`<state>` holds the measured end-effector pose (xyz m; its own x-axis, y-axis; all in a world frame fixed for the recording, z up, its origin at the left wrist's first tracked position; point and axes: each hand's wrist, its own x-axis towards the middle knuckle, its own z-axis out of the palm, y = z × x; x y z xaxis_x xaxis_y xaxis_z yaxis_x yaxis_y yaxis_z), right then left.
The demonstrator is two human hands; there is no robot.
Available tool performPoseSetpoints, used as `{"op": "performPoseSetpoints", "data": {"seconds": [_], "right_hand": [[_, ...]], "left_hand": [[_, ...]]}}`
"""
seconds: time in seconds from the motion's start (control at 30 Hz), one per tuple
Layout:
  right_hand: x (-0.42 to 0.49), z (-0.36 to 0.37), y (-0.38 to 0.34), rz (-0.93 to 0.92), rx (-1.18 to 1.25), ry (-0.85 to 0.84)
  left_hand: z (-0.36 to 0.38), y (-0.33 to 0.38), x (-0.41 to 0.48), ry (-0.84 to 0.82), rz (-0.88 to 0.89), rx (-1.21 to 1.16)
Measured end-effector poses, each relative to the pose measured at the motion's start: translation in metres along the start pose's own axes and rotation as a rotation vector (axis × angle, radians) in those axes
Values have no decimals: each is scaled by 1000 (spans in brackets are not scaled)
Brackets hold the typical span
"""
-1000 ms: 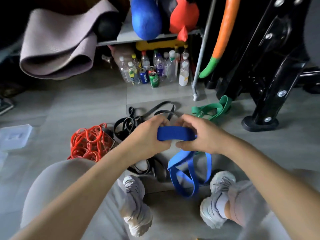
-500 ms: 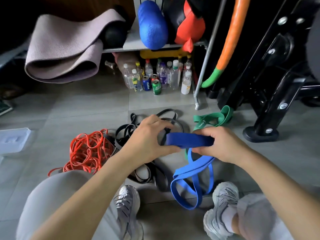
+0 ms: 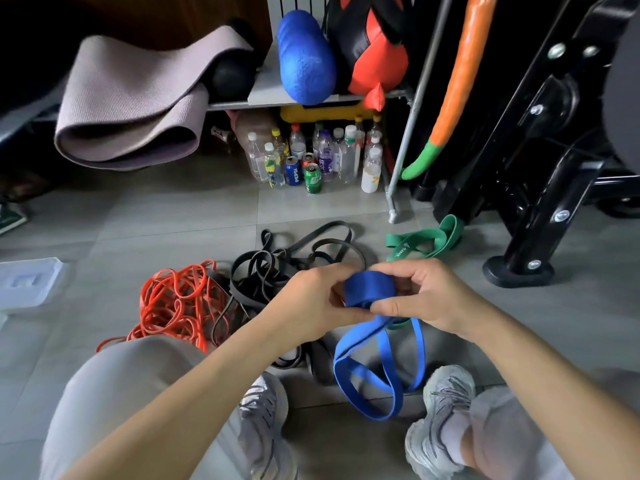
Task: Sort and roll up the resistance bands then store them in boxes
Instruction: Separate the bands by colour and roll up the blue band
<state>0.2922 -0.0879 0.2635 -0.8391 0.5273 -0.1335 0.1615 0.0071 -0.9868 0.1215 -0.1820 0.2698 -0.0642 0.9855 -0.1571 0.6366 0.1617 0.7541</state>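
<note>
The wide blue rubber resistance band [image 3: 369, 289] hangs in loose loops towards the grey tiled floor [image 3: 173, 220]. Its rolled top end lies crosswise, long axis left to right. The left hand [image 3: 310, 301] and right hand [image 3: 427, 299] grip that roll from either side, fingers curled round it.

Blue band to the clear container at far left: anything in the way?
Yes. The orange band pile lies on the floor between the blue band, gripped by the left hand and right hand, and the clear container. Carried above it, nothing visible blocks.
</note>
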Motion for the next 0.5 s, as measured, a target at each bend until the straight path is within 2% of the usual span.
{"op": "performPoseSetpoints", "data": {"seconds": [0.1, 0.23, 0.5], "right_hand": [[0, 0, -4, -5, 2, 39], [-1, -5, -11, -31, -11, 209], [-5, 6, -6, -103, 91, 261]], "left_hand": [[-1, 3, 0, 16, -18, -175], [-10, 10, 1, 149, -24, -470], [-9, 11, 0, 32, -43, -923]]}}
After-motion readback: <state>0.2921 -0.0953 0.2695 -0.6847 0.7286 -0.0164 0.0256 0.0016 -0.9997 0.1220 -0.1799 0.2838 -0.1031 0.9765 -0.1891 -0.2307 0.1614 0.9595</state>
